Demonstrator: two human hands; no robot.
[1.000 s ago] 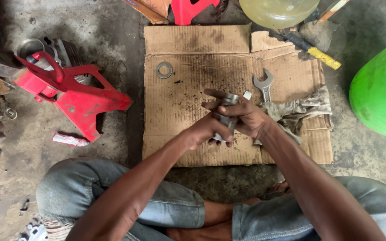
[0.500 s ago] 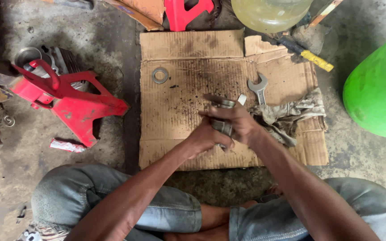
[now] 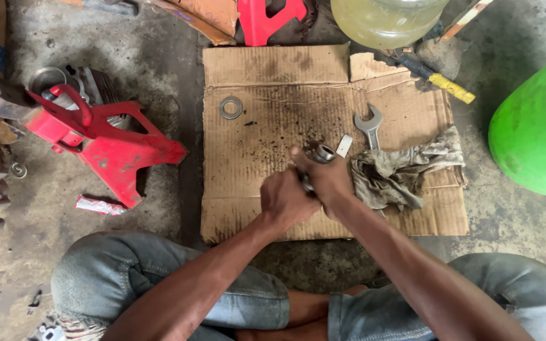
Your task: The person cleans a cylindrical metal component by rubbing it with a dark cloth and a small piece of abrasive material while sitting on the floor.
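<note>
You sit cross-legged on the concrete floor (image 3: 159, 50) with both hands together over the middle of a stained sheet of cardboard (image 3: 273, 76) spread in front of your knees. Your left hand (image 3: 285, 199) is a closed fist wrapped around the lower end of a small metal cylindrical part (image 3: 322, 153), and your right hand (image 3: 328, 178) is clamped on the same part just above it, fingers (image 3: 303, 158) curled tight over the top, so the two hands touch each other. Only the round open end of the part shows, poking out above your right hand at the centre of the frame; the rest is hidden in your grip. Just right of that end lies a small pale rectangular piece (image 3: 344, 146), and beside it an open-ended spanner (image 3: 370, 126) lies flat with its jaws pointing toward the top of the frame. A dirty grey rag (image 3: 399, 170) is crumpled on the cardboard right of your right hand, touching the spanner's handle. A metal ring (image 3: 230, 107) rests alone on the upper left part of the cardboard, well apart from your hands. Off the cardboard, at the left of the frame, stands a red metal stand (image 3: 105, 142) with an engine cylinder (image 3: 80, 85) behind it. A big green rounded container (image 3: 538, 126) fills the right edge, and a clear jug of yellowish liquid (image 3: 387, 19) sits at the top.
</note>
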